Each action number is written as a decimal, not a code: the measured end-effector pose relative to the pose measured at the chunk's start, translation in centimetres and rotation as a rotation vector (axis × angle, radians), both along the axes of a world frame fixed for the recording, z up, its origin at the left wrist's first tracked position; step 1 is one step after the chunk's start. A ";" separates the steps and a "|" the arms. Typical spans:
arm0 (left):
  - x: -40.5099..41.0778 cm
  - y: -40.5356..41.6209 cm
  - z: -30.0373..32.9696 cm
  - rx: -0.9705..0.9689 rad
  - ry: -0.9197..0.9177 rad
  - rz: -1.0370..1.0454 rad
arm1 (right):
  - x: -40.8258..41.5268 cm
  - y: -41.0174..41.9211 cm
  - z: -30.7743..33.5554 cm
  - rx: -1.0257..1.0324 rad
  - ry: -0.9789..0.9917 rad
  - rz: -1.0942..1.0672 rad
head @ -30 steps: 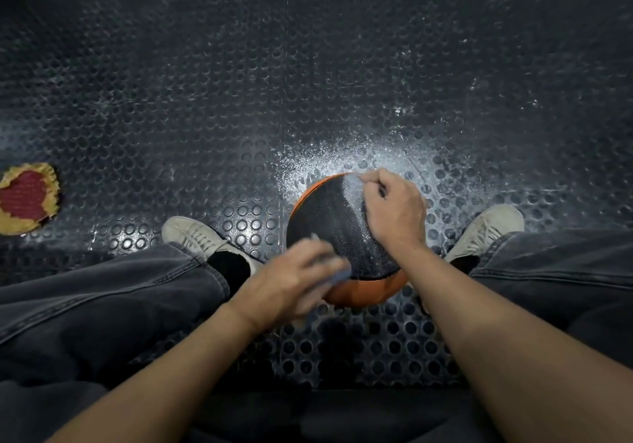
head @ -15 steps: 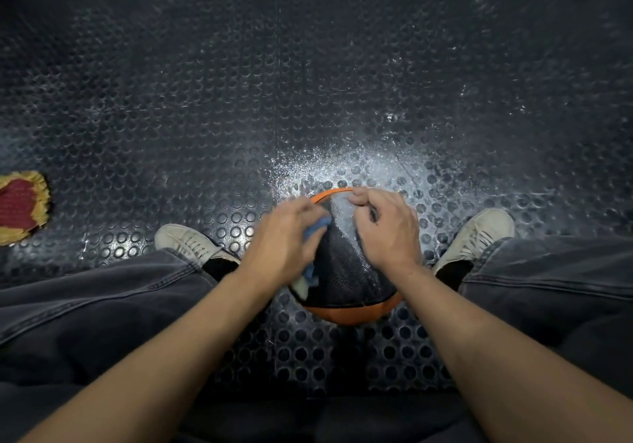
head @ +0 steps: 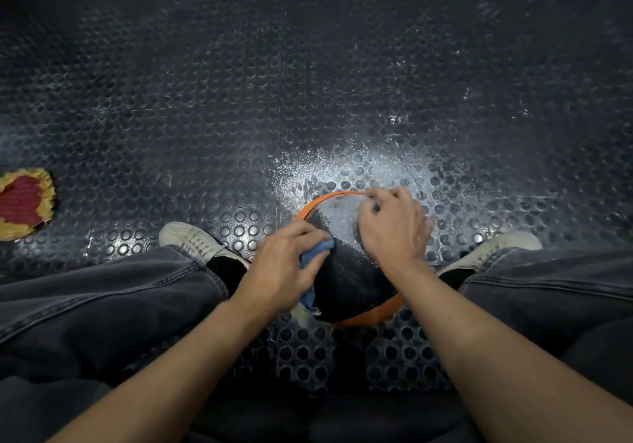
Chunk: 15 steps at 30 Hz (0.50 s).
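From my remote seat, the change I see is all in the left hand (head: 287,268): a second ago it was working low on the near face of the ball (head: 346,271). Half a second ago it had swept up toward the top, and now it has come back down to the ball's left flank. Its fingers are curled around a bunched blue cloth (head: 317,249) and press it against the dark panel, with a tail of cloth hanging below the palm. The right hand (head: 394,227) has hardly shifted; its fingers are bent tight over the ball's far upper edge, gripping it steady. I cannot tell whether it also pinches something small. The ball itself sits where it was, on the studded floor (head: 308,83) between the two pale shoes (head: 191,237), touching the floor and close in front of the person. A whitish film still shows on the upper part of the ball near the right hand, and more white speckle (head: 342,165) lies on the floor beyond it. I judge the wiping to be mid-course: the left side is getting covered, but the filmy top still needs passes, and the ball probably needs turning.
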<state>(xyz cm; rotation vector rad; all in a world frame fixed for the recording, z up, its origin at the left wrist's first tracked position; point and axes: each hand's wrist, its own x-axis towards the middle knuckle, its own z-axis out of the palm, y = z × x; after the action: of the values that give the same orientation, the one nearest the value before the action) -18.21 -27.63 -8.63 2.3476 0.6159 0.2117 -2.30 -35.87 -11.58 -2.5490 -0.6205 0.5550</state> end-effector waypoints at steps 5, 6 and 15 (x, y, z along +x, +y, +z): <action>0.4 1.7 -0.9 -0.012 0.037 0.168 | -1.9 -0.1 0.0 0.029 0.132 -0.165; 0.6 2.1 -1.1 -0.024 0.058 0.233 | -1.8 -0.2 0.0 0.038 0.124 -0.143; 0.8 0.4 -1.3 -0.041 0.001 0.146 | 0.3 -0.8 -0.1 -0.016 0.107 -0.375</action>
<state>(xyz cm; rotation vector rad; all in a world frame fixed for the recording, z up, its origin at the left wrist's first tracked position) -17.41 -27.19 -9.94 2.2650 0.7861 0.2607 -2.00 -36.67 -11.71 -2.5410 -0.0942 0.5574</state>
